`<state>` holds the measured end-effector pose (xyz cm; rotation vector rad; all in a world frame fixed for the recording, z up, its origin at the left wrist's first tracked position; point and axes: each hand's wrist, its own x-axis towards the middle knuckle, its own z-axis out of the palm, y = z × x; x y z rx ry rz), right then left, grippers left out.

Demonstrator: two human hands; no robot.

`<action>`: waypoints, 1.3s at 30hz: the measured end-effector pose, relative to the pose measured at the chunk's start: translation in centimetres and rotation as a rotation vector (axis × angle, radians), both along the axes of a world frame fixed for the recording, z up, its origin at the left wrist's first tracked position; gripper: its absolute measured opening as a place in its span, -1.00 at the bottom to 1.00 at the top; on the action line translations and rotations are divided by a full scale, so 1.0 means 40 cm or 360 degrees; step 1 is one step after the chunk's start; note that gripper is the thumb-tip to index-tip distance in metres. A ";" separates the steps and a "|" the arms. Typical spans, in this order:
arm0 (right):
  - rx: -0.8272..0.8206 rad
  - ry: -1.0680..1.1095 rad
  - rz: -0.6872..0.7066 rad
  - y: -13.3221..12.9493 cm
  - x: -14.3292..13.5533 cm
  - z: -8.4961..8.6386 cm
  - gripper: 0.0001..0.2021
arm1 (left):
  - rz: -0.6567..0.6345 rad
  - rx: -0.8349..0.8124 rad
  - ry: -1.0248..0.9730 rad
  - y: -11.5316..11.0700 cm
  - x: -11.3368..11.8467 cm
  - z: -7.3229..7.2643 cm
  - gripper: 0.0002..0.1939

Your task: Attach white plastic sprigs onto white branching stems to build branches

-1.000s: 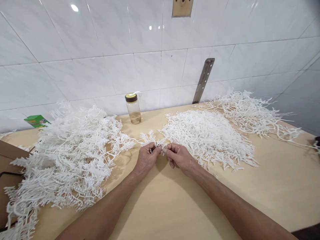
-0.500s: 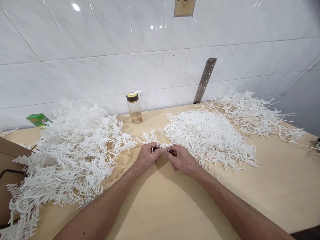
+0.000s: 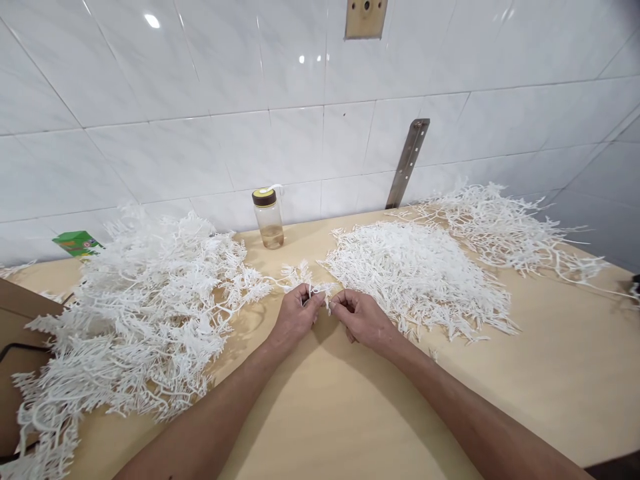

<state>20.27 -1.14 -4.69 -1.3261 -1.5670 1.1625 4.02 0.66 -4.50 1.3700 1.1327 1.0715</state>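
Note:
My left hand (image 3: pixel 299 312) is closed in a pinch on a white plastic branch (image 3: pixel 299 273), whose feathery leaves stick up past the fingers. Close to its right, my right hand (image 3: pixel 361 317) has thumb and index finger pressed together at a small white sprig (image 3: pixel 328 305). A narrow gap separates the two hands' fingertips. Left of them spreads a tall tangled heap of white leafy plastic branches (image 3: pixel 160 307). Beyond my right hand lies a flatter pile of short white sprigs (image 3: pixel 415 273). Mostly bare white stems (image 3: pixel 510 227) form another pile at the far right.
A clear bottle (image 3: pixel 270 223) with a dark and yellow lid, holding some brownish liquid, stands near the tiled wall. A metal bracket (image 3: pixel 407 163) leans there too. At left are a green box (image 3: pixel 77 243) and a brown cardboard box (image 3: pixel 23 347). Everything rests around a light wooden table (image 3: pixel 345 420).
My hands were together at the fingertips on the branch; now they have drawn slightly apart, with the right fingers off the branch held by the left. The view tilted up slightly.

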 end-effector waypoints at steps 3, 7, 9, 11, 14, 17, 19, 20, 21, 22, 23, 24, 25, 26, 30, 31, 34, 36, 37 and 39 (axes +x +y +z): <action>0.0052 -0.0009 0.0015 -0.004 0.001 -0.004 -0.83 | -0.0036 -0.0014 0.0022 0.000 0.000 0.005 -0.66; 0.0096 -0.0090 0.0065 -0.007 0.004 -0.007 -0.82 | -0.0104 0.0031 0.0162 0.000 -0.005 0.015 -0.63; 0.0095 -0.0135 0.0088 -0.007 0.005 -0.006 -0.83 | -0.0128 0.0036 0.0216 0.003 -0.010 0.017 -0.63; 0.0087 -0.0189 0.0082 -0.007 0.005 -0.006 -0.84 | -0.0153 0.0024 0.0265 0.009 -0.016 0.015 -0.63; 0.0134 -0.0255 0.0045 -0.006 0.004 -0.010 -0.85 | -0.0156 0.0026 0.0401 0.021 -0.024 0.012 -0.63; 0.0159 -0.0287 -0.0017 -0.004 0.002 -0.015 -0.85 | -0.0118 0.0068 0.0514 0.028 -0.028 0.012 -0.63; 0.0140 -0.0287 -0.0068 -0.003 0.001 -0.016 -0.84 | -0.0112 0.0104 0.0536 0.027 -0.027 0.012 -0.64; 0.0132 -0.0279 -0.0087 -0.003 0.000 -0.015 -0.84 | -0.0112 0.0126 0.0534 0.025 -0.026 0.011 -0.65; 0.0128 -0.0272 -0.0099 -0.003 -0.001 -0.013 -0.85 | -0.0103 0.0155 0.0527 0.023 -0.024 0.009 -0.65; 0.0124 -0.0268 -0.0107 -0.003 -0.002 -0.011 -0.85 | -0.0082 0.0191 0.0516 0.019 -0.020 0.005 -0.65; 0.0118 -0.0273 -0.0115 -0.003 -0.003 -0.007 -0.86 | -0.0052 0.0230 0.0503 0.015 -0.016 0.001 -0.66; 0.0111 -0.0285 -0.0124 -0.003 -0.005 -0.003 -0.87 | -0.0014 0.0267 0.0487 0.010 -0.011 -0.003 -0.66; 0.0102 -0.0297 -0.0139 -0.003 -0.006 0.001 -0.88 | 0.0022 0.0300 0.0470 0.005 -0.006 -0.007 -0.66; 0.0082 -0.0301 -0.0157 -0.003 -0.008 0.004 -0.88 | 0.0056 0.0329 0.0447 0.000 -0.001 -0.011 -0.66; -0.0060 -0.0191 -0.0167 -0.001 -0.018 0.006 -0.92 | 0.0081 0.0290 0.0240 -0.013 0.013 -0.011 -0.63; -0.0091 -0.0160 -0.0158 -0.001 -0.019 0.003 -0.92 | 0.0051 0.0217 0.0148 -0.013 0.013 -0.006 -0.61; -0.0135 -0.0157 -0.0229 0.001 -0.016 -0.004 -0.92 | -0.0120 -0.0086 -0.0139 -0.012 0.007 0.011 -0.54; -0.0106 -0.0241 -0.0370 0.003 -0.001 -0.005 -0.93 | -0.0220 -0.0219 -0.0242 -0.010 0.002 0.019 -0.53; -0.0048 -0.0301 -0.0445 0.004 0.010 -0.002 -0.93 | -0.0234 -0.0245 -0.0257 -0.009 0.000 0.021 -0.53; 0.0160 -0.0443 -0.0603 0.007 0.038 0.008 -0.92 | -0.0179 -0.0249 -0.0274 -0.009 -0.001 0.023 -0.54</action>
